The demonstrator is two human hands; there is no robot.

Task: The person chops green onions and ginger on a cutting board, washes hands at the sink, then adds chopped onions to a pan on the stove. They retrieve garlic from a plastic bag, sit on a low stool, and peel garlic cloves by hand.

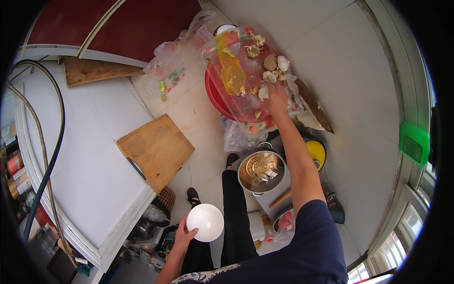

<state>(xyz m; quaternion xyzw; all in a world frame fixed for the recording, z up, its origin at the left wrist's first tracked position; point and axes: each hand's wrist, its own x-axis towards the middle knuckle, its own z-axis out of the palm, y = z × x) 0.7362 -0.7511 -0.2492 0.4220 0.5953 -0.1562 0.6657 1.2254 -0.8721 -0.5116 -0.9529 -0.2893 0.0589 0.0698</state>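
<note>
A white bowl [205, 222] is held by its rim in my left hand [185, 232], low in front of my body. My right arm stretches out to the clear tray or sheet with red patterns [241, 106] that lies over a red basin [214, 88]. There my right hand [276, 99] touches the garlic beside a white garlic bulb [263, 93]; whether its fingers grip anything is hard to see. More garlic bulbs [253, 51], a round brown item [270, 62] and a yellow mesh bag [232, 69] lie on the same cover.
A steel pot with a steamer insert [261, 171] stands below my right arm, near a yellow round object [315, 152]. A wooden cutting board [156, 152] lies on the white counter's corner [81, 142]. Plastic bags [161, 60] and a small bottle [162, 90] are at the upper left.
</note>
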